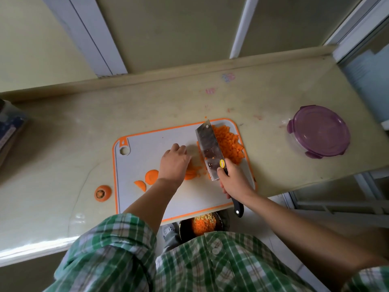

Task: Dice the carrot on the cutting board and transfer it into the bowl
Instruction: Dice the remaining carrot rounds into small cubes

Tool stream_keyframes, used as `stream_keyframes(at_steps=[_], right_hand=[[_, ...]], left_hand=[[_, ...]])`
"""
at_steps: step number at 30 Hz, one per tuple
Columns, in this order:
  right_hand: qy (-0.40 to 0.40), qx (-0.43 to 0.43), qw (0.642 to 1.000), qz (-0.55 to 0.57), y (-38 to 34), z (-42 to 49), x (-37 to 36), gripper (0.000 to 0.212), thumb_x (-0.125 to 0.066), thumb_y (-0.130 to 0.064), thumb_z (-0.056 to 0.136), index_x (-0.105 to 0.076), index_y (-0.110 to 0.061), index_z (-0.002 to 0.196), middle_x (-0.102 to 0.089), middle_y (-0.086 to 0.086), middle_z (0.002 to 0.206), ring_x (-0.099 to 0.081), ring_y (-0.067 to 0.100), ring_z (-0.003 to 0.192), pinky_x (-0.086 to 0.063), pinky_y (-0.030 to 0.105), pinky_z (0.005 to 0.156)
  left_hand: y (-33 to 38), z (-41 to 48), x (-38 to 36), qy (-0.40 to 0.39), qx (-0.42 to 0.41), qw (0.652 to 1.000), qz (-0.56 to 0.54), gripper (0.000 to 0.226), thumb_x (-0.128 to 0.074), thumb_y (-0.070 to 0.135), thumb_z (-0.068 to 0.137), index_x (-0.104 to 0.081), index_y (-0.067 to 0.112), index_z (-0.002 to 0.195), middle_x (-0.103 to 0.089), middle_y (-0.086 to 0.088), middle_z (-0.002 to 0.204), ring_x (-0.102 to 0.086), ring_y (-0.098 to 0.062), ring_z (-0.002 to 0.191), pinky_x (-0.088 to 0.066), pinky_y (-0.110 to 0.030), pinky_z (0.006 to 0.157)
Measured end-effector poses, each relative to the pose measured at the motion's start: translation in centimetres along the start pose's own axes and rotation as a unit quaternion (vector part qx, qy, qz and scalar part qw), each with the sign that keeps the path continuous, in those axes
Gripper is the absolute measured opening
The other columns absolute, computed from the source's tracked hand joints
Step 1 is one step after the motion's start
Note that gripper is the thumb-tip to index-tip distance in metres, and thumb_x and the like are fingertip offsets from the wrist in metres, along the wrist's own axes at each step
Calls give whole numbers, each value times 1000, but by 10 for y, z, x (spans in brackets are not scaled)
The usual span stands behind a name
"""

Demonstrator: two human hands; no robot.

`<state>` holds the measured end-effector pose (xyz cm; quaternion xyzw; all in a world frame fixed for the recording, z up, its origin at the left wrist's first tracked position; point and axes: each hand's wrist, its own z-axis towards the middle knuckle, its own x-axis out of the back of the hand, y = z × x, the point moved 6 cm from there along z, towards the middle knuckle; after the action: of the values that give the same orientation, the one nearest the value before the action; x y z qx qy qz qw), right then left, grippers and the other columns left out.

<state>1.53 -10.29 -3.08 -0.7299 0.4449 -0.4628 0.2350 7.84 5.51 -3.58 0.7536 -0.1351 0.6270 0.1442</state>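
Carrot slices (192, 173) sit mid-board on the cutting board (147, 148), a bit toward its near edge. Long axis looks roughly L-R along the board, one end facing the cleaver (208, 148). They're blurred, so can't be sure.

Your left hand (174, 163) is knuckles-up, forearm slanting in from the near-left. Fingers curl down over the slices and hold them; tips hidden.

Your right hand (233, 180) grips the cleaver's black handle (237, 205), thumb on the blade's flat by the yellow sticker (222, 163). Blade runs far-near w/ a slight slant: front end toward the board's far edge, handle butt past the near edge toward you. Blade sits just right of the slices; touching or not, can't tell.

Diced carrot pile (229, 144) fills the board's far-right corner, right of the blade. Round slice (151, 177) and half-round (140, 185) lie toward the board's near-left, beside your left forearm. Carrot top (102, 193) is on the counter (63, 133), just off the board's left edge.

Bowl (183, 228) shows below the board's near edge, partly hidden by board & your plaid shirt (117, 249), w/ diced carrot in it. Purple-lidded container (317, 133) sits near the counter's right end, well apart from the board.
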Motion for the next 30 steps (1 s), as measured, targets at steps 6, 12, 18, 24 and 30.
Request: stream_keyframes(at_steps=[6, 12, 18, 24, 30], right_hand=[[-11, -4, 1000, 5, 0, 2, 2, 12, -40, -18, 100, -42, -15, 88, -49, 8, 61, -45, 16, 42, -39, 25, 35], [-12, -3, 1000, -3, 0, 2, 2, 11, -40, -17, 99, -44, -11, 92, -50, 9, 62, -46, 18, 43, -39, 25, 35], [-13, -3, 1000, -1, -1, 1, 3, 11, -39, -18, 99, -43, -12, 90, -50, 9, 61, -46, 18, 43, -40, 26, 36], [-7, -3, 1000, 2, -2, 2, 3, 13, -39, -18, 100, -41, -13, 88, -50, 9, 60, -45, 16, 42, -41, 26, 38], [-9, -14, 1000, 6, 0, 0, 0, 13, -39, -18, 99, -40, -14, 86, -50, 10, 62, -44, 17, 42, -41, 27, 39]], left_hand=[[-2, 10, -3, -21, -33, 999, 2, 30, -40, 31, 103, -51, 22, 129, -45, -7, 122, -40, -26, 115, -42, -34, 93], [1, 11, -7, -33, -57, 997, 35, 31, -46, 30, 100, -51, 24, 130, -45, -5, 122, -40, -25, 115, -40, -34, 93], [-11, 11, -4, -25, -4, 999, -40, 26, -48, 28, 95, -60, 12, 112, -51, -6, 117, -41, -26, 114, -37, -33, 90], [-15, -7, 13, 44, -52, 988, -141, 4, -68, 14, 79, -66, 10, 80, -62, -7, 86, -53, -30, 89, -47, -39, 68], [-7, -22, -4, 38, -101, 989, -98, 12, -72, 11, 75, -61, 13, 72, -57, -5, 75, -51, -27, 74, -48, -38, 58]])
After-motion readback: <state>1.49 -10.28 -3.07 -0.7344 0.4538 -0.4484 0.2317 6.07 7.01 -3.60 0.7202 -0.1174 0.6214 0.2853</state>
